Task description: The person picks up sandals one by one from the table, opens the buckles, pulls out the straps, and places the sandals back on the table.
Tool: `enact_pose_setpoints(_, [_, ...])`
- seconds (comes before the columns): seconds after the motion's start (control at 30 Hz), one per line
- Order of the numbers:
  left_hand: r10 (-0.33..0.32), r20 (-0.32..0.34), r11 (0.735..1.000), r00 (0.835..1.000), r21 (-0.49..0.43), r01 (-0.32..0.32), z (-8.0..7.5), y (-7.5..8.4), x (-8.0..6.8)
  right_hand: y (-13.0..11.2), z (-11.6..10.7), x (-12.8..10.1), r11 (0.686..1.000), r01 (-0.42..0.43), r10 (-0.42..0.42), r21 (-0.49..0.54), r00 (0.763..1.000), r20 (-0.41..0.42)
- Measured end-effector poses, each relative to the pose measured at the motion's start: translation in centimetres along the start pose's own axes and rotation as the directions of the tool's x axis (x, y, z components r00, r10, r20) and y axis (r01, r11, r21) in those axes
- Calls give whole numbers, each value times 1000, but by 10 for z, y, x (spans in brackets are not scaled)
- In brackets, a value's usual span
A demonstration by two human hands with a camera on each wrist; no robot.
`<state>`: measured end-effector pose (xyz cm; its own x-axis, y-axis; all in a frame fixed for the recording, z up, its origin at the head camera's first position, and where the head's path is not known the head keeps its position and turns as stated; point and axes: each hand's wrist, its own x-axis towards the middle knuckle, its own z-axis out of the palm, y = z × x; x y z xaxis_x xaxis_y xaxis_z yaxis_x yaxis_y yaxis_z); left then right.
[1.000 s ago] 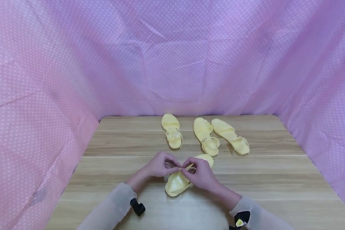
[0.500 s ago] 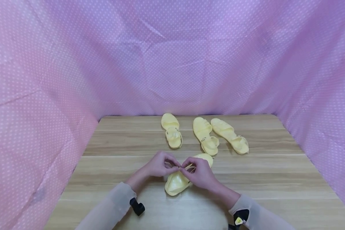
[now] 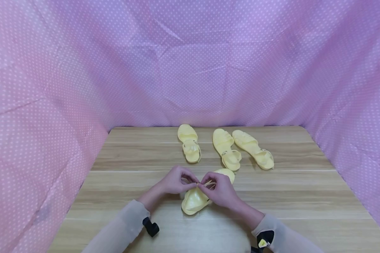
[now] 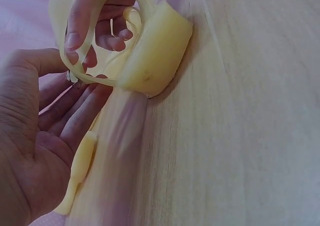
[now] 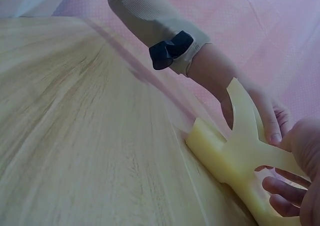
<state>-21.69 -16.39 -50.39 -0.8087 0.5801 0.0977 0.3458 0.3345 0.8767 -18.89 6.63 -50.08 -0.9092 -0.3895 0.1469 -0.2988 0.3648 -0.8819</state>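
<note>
My left hand and right hand both pinch the yellow sandal's strap; the sandal's heel rests on the tabletop.

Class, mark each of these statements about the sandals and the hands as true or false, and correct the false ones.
1. Both hands work on the strap of the near sandal. True.
2. Three more yellow sandals lie on the wooden table beyond the hands. True.
3. The left hand rests flat on the table, away from the sandal. False: its fingers pinch the strap, meeting the right hand there.
4. The near sandal is red. False: it is pale yellow.
5. The cloth behind the table is plain white. False: it is pink-purple with small white dots.
</note>
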Motion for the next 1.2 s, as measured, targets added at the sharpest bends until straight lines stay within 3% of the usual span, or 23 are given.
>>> enact_pose_setpoints(0.67, [51, 0, 998, 999, 33, -51, 0, -2, -1, -2, 0, -1, 998, 22, -23, -54, 1000, -10])
enact_pose_setpoints(1.2, [-10, -8, 1000, 1000, 24, 10, 0, -1, -2, -3, 0, -3, 1000, 26, -26, -18, 1000, -17])
